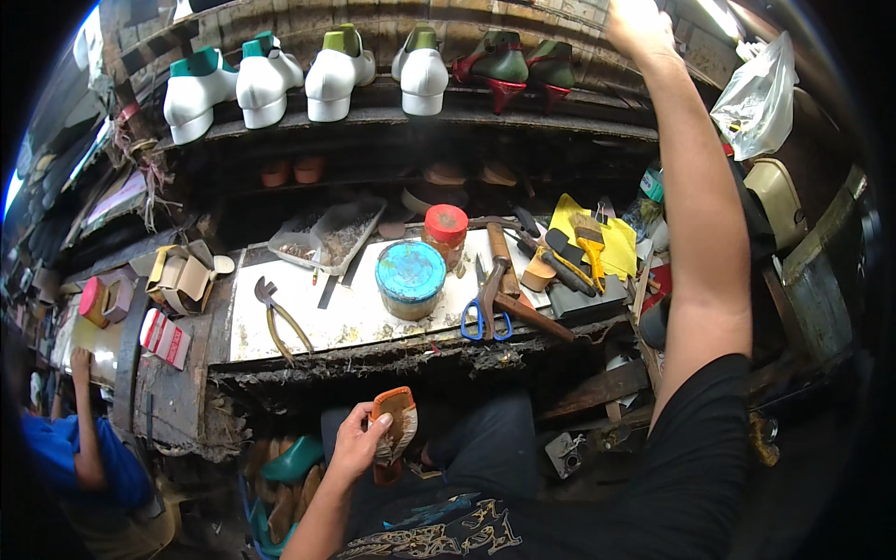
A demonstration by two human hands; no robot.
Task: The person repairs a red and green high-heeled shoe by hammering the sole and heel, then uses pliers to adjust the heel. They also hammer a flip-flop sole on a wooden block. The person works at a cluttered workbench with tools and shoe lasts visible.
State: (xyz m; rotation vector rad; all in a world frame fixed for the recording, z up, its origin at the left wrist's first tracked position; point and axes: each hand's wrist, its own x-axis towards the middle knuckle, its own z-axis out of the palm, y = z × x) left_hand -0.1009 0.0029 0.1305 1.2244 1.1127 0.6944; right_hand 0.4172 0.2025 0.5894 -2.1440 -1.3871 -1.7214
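My left hand (353, 446) grips an unfinished orange-brown leather shoe (398, 420) above my lap, thumb pressed on its pale, rough underside. High up at the top edge, my right hand (642, 28) reaches toward the shelves; glare and the frame edge hide its fingers. Below the raised right arm, the bench (252, 322) carries pincers (273, 313), a blue-lidded tub (411, 278), a red-lidded jar (446, 233), blue-handled scissors (485, 313) and a hammer (504, 261). A yellow-handled brush (590, 245) lies near yellow sheets (618, 245).
White shoes on lasts (336, 82) and red heeled ones (499, 70) line the shelf. A clear tray (345, 233) holds small bits. A plastic bag (761, 98) hangs at right. Another person in a blue shirt (117, 462) sits at left. A basket of lasts (291, 462) stands below.
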